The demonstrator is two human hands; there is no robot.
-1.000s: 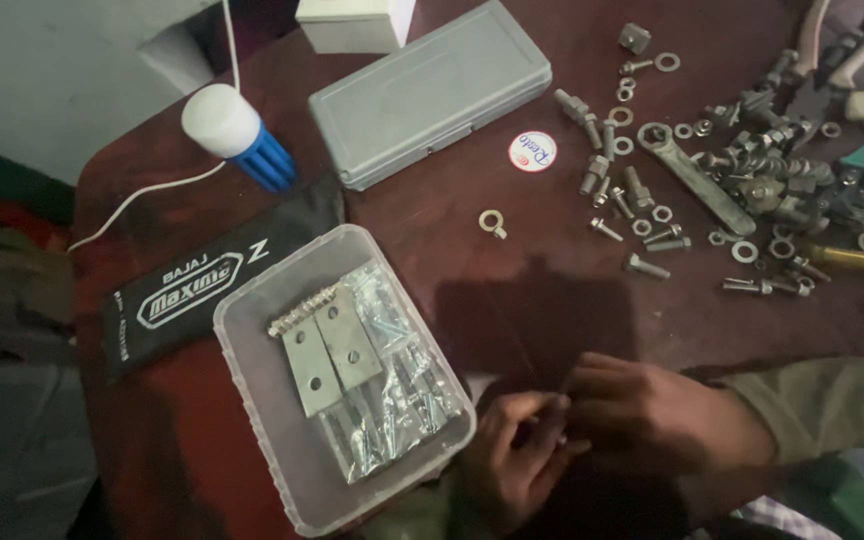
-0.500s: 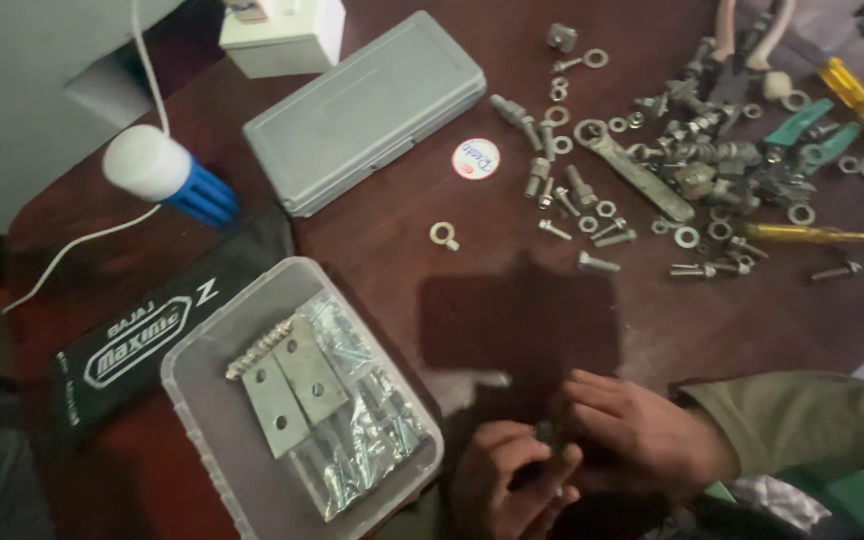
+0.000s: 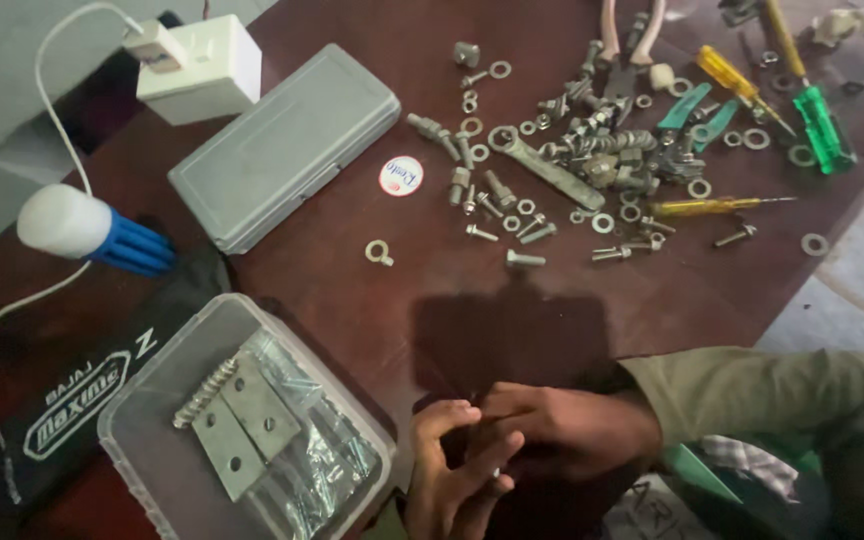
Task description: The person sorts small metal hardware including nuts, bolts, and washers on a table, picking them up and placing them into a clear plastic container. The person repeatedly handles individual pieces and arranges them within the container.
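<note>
- The dark wooden table fills the frame.
- A grey plastic case lies at upper left, its long axis running from lower left to upper right.
- A clear plastic container at lower left holds two flat metal hinge plates and bagged hardware.
- Loose bolts, nuts and washers are scattered at upper right.
- The right hand and left hand meet at the bottom centre, fingertips curled together.
- Between those fingertips sits a small metal piece, mostly hidden; which way it points cannot be told. Whether either hand truly grips it cannot be told.
</note>
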